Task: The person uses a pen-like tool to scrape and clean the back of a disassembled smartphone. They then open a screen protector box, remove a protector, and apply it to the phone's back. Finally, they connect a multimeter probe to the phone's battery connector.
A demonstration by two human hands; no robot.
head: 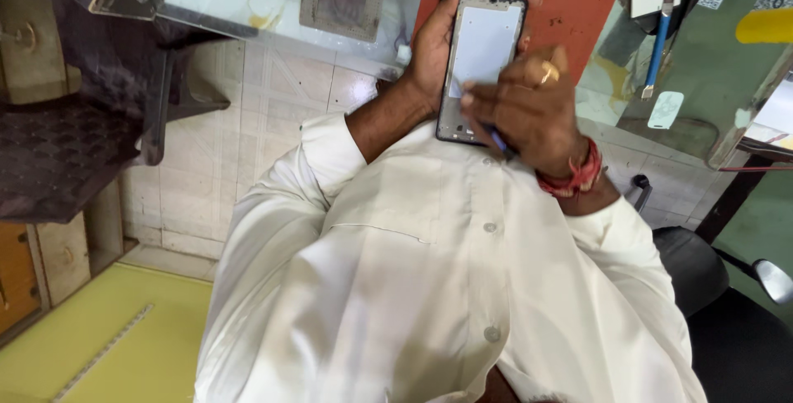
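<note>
Above the near edge of the worktop (537, 7), the left hand (434, 52) is gripping an opened phone frame (481, 64) by its side, holding it upright over the person's white shirt (429, 287). The right hand (529, 110) is closing around what seems to be a thin blue tool (498, 140), its fingertips pressing on the frame's pale inner panel. A blue-handled brush (658, 44) is lying farther along the worktop, well apart.

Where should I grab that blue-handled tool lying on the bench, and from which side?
Grip the blue-handled tool on its blue shaft, coming down from above: it lies flat and free of neighbours, while its pale tip end is thin and points toward the bench edge.
</note>
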